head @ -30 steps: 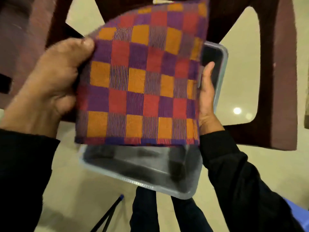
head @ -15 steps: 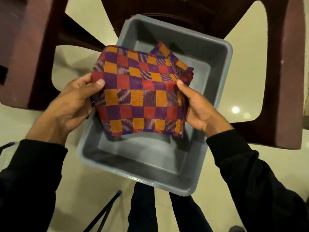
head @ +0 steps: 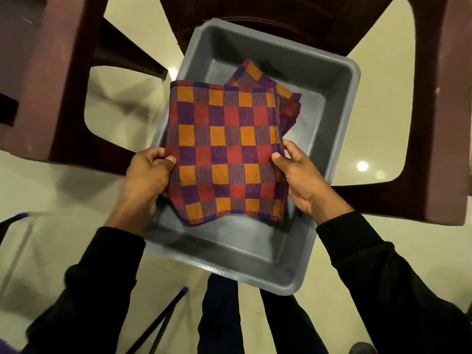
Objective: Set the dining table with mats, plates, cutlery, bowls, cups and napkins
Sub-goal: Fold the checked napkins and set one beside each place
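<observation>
Head view: you are now holding one checked napkin flatter and squarer than half a second ago — left hand and right hand pinching opposite edges — over one grey tub; a second napkin is lying inside.

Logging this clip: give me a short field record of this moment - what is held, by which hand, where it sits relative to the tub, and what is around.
held item: checkered cloth napkin, orange, red and purple, spread flat
left hand: pinches the napkin's left edge
right hand: pinches the napkin's right edge
container: grey plastic tub, under the napkin
tub contents: second checkered napkin, partly hidden by the held one
support: tub appears to rest on a dark red plastic chair
floor: pale tiles
</observation>
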